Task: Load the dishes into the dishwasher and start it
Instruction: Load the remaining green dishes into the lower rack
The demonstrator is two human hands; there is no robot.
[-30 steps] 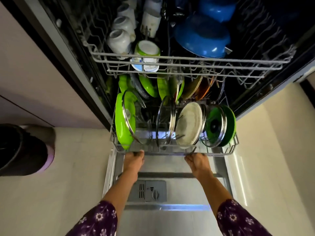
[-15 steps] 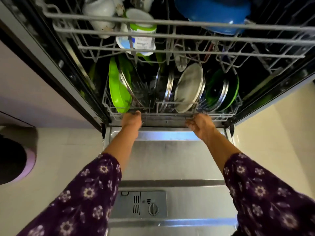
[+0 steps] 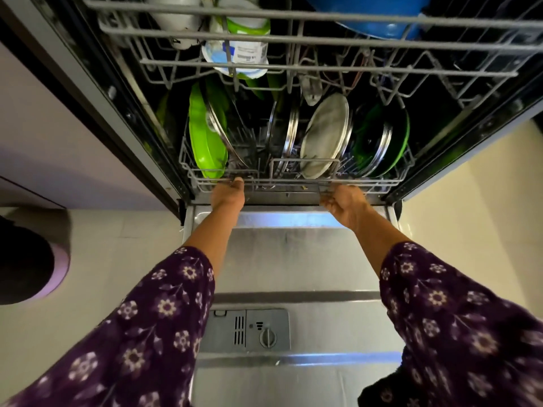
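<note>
My left hand point(image 3: 228, 195) and right hand point(image 3: 345, 202) each grip the front rail of the lower rack point(image 3: 293, 181). I note its contents, on edge: green plate point(image 3: 205, 142), steel lid point(image 3: 283, 133), pale plate point(image 3: 324, 136). Upper rack point(image 3: 323, 41): blue bowl point(image 3: 382, 23).

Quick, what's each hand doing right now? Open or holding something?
Left hand: closed, gripping the front rail of the bottom rack.
Right hand: closed, gripping the same rail.
</note>
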